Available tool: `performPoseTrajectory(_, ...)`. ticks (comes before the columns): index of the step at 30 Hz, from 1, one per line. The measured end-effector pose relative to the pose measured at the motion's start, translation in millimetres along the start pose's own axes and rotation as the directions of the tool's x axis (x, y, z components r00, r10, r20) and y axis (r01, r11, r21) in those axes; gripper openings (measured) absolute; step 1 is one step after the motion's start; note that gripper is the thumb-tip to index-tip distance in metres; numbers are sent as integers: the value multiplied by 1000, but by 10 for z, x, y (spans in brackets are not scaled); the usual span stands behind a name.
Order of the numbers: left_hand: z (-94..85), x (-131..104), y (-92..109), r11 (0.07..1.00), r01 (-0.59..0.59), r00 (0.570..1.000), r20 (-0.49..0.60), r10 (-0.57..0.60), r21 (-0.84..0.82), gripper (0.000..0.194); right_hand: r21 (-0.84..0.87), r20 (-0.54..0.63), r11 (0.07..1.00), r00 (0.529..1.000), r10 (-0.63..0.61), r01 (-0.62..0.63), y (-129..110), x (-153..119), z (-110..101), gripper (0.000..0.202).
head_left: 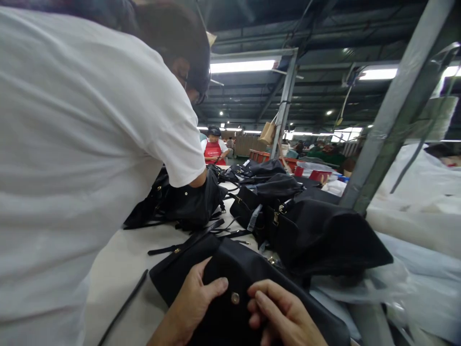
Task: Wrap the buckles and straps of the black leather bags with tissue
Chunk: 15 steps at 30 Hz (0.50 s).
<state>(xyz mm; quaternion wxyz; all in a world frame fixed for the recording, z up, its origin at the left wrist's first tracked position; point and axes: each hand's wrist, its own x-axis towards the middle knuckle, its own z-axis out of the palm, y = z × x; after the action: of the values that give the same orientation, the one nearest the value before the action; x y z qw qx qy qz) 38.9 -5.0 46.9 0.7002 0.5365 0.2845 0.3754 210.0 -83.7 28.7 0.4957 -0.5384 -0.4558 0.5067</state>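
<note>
A black bag [237,262] with a smooth surface lies in front of me, with a round metal snap button [235,298] showing on it. My left hand [196,298] grips the bag left of the button, thumb on top and the other fingers out of sight behind the material. Just right of the button is my right hand [275,312], its fingers curled and thumb and forefinger pressed together. Whatever may be between those fingertips is too small or hidden to tell. A dark strap [124,307] lies on the white table [118,269] to the left.
Close on my left, a co-worker in a white shirt [90,134] leans over another black bag [183,202]. More black bags [317,235] with buckles lie ahead and right. A metal post [392,105] and plastic wrapping [406,206] stand at right. Farther off is a person in a red apron [213,151].
</note>
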Motion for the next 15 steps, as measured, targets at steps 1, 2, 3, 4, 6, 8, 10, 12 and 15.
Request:
performPoseTrajectory(1, 8, -4, 4, 1000, -7, 1000, -4, 7, 22, 28, 14, -2, 1000, 1000, -11, 11, -49, 26, 6, 62)
performPoseTrajectory(2, 14, -4, 7, 999, -15, 1000, -8, 15, 45, 28, 8, -4, 1000, 1000, -25, 25, -86, 45, 16, 60)
performPoseTrajectory(3, 17, -2, 10, 997, -22, 1000, -12, 23, 67, 27, -11, 2, 999, 999, -35, 35, -110, 57, 28, 58)
performPoseTrajectory(4, 17, 1, 13, 996, -30, 999, -14, 31, 88, 27, -43, 16, 998, 999, -40, 41, -121, 65, 43, 55)
performPoseTrajectory(6, 11, 6, 16, 991, -50, 999, -4, 51, 126, 27, -123, 43, 991, 998, -45, 50, -111, 75, 71, 49)
performPoseTrajectory(8, -2, 6, 12, 986, -69, 997, -7, 71, 153, 29, -182, 47, 982, 998, -43, 51, -83, 85, 95, 43)
performPoseTrajectory(10, -22, 0, -2, 981, -75, 996, -28, 81, 178, 33, -221, 36, 974, 999, -40, 47, -64, 96, 112, 39)
performPoseTrajectory(12, -42, -9, -22, 976, -64, 995, -58, 78, 208, 37, -251, 18, 967, 999, -32, 36, -63, 110, 124, 35)
performPoseTrajectory(15, -62, -23, -47, 968, -45, 994, -83, 67, 246, 41, -345, 13, 935, 997, -82, 81, -71, 133, 138, 29)
